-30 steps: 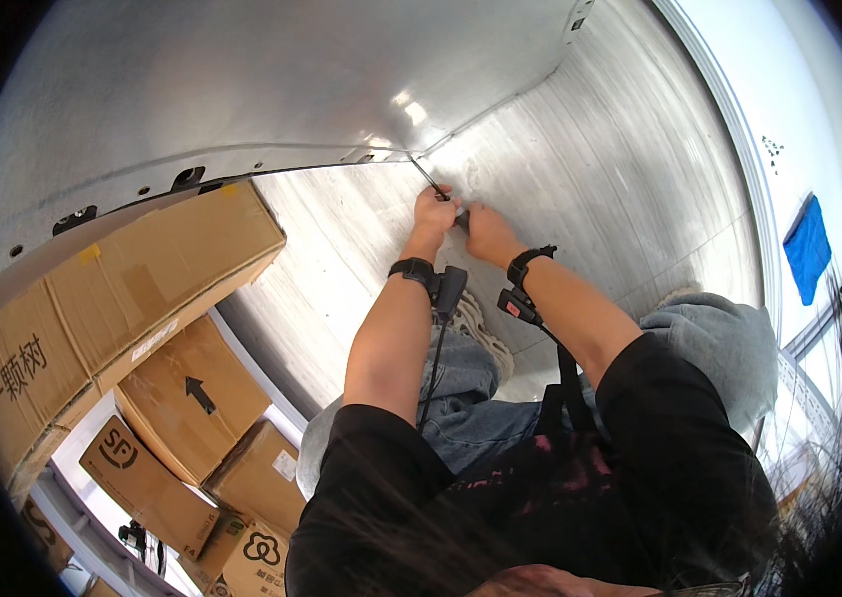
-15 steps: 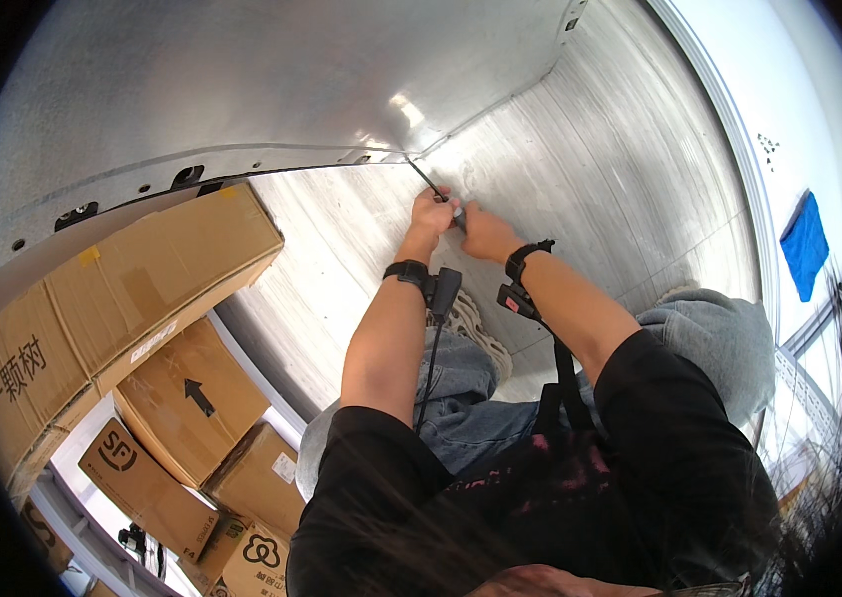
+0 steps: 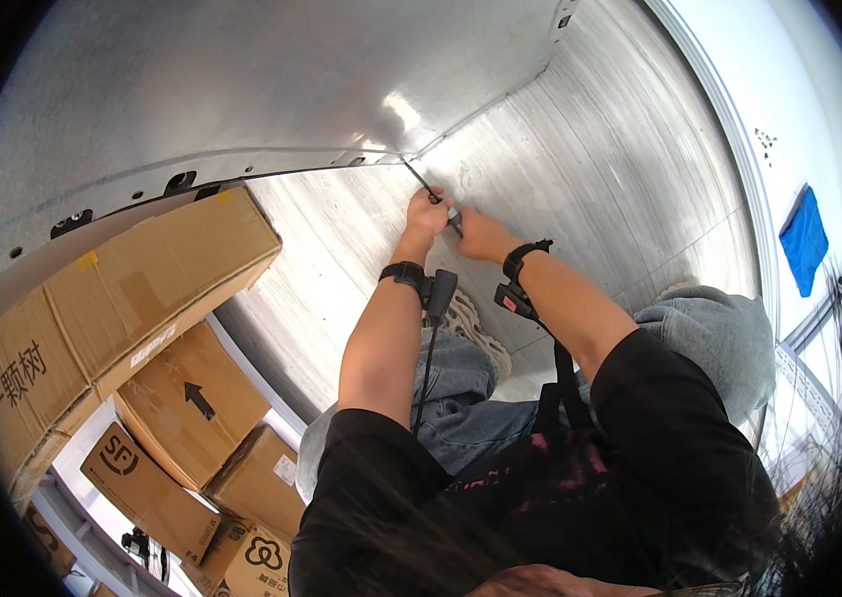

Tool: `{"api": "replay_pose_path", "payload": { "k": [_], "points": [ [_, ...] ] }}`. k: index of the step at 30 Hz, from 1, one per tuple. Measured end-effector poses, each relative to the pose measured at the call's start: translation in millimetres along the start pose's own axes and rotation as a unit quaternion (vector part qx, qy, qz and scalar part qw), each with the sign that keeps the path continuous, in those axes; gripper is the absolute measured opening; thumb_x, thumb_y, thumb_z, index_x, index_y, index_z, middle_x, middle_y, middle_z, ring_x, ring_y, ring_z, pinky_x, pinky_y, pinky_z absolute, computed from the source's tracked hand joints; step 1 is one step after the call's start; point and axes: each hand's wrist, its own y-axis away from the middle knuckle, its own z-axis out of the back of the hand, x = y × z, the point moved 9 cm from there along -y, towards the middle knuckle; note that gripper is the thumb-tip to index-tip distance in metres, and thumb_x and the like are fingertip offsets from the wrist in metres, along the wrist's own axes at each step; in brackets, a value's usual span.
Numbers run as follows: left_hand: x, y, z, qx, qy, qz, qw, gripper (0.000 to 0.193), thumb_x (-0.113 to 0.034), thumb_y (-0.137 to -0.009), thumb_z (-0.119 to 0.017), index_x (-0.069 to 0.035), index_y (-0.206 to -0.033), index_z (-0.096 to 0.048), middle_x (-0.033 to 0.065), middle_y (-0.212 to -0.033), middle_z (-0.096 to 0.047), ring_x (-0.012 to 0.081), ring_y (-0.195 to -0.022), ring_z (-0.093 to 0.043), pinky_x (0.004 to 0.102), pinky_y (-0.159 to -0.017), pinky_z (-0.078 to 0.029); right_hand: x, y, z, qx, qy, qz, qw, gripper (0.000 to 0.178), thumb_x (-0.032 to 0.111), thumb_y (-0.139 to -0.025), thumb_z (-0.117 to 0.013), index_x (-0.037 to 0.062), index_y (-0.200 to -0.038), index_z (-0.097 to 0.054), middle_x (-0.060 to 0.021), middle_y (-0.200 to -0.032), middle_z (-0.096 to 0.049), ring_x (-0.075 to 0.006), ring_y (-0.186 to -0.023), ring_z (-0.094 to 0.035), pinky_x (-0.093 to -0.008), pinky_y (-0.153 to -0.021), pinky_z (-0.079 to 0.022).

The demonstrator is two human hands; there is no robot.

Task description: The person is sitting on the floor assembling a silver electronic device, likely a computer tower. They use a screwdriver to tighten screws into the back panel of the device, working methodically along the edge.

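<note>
A long, thin, dark-shafted screwdriver (image 3: 455,218) with a grey handle slants up to the lower edge of a big silvery metal panel (image 3: 272,80). Its tip meets the panel near the bottom corner; what it touches there is too small to make out. My left hand (image 3: 425,213) is closed around the shaft just ahead of the handle. Behind it, my right hand (image 3: 484,237) grips the handle, partly hiding it. Both wrists wear black straps with small devices.
Cardboard boxes (image 3: 132,269) are stacked at the left, the top one reaching under the panel's edge. Pale wood-look floor (image 3: 620,149) lies beneath my hands. A blue cloth (image 3: 804,241) hangs on the white wall at right. My knees flank my forearms.
The view has shifted slightly, and my hands sit a touch further left in it. Both keep the same hold on the screwdriver, its tip still at the panel's corner.
</note>
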Motion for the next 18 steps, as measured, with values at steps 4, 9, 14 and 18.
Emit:
{"api": "replay_pose_path", "payload": {
  "k": [4, 9, 14, 18],
  "points": [
    [-0.6, 4.3, 3.1, 0.014, 0.056, 0.028, 0.998, 0.036, -0.016, -0.083, -0.069, -0.002, -0.112, -0.054, 0.0077, -0.095, -0.058, 0.0172, -0.07, -0.06, 0.0299, -0.057, -0.054, -0.9, -1.8, 1.8, 0.01, 0.007, 0.043, 0.999, 0.055, 0.021, -0.069, -0.076, -0.0041, -0.106, -0.046, -0.0246, -0.095, -0.062, -0.0399, -0.092, -0.061, -0.0459, -0.078, -0.05],
    [-5.2, 8.7, 6.5, 0.012, -0.114, 0.044, 0.992, 0.04, -0.015, -0.081, -0.07, -0.002, -0.114, -0.053, 0.0081, -0.095, -0.059, 0.018, -0.07, -0.061, 0.0309, -0.057, -0.054, 9.6, 7.6, 6.7, -0.007, 0.022, 0.044, 0.999, 0.049, 0.024, -0.07, -0.075, -0.0024, -0.103, -0.05, -0.0226, -0.1, -0.061, -0.0389, -0.097, -0.059, -0.0455, -0.081, -0.049],
    [0.6, 3.6, 1.9, 0.014, -0.007, 0.023, 1.0, 0.037, -0.013, -0.082, -0.069, -0.002, -0.113, -0.054, 0.0081, -0.096, -0.059, 0.0178, -0.074, -0.06, 0.0312, -0.061, -0.054, -1.9, -7.8, -5.6, 0.017, 0.03, 0.008, 0.999, 0.051, 0.026, -0.069, -0.075, -0.0014, -0.105, -0.051, -0.0208, -0.101, -0.061, -0.0384, -0.096, -0.059, -0.0446, -0.082, -0.049],
    [-2.3, 11.0, 5.0, 0.016, 0.07, 0.041, 0.997, 0.032, -0.01, -0.084, -0.066, -0.002, -0.112, -0.055, 0.0084, -0.096, -0.06, 0.017, -0.077, -0.06, 0.031, -0.064, -0.054, -3.0, -10.2, -7.1, 0.037, 0.012, 0.03, 0.999, 0.049, 0.025, -0.069, -0.074, -0.002, -0.104, -0.053, -0.0214, -0.1, -0.06, -0.0378, -0.097, -0.058, -0.044, -0.083, -0.048]
  ]
}}
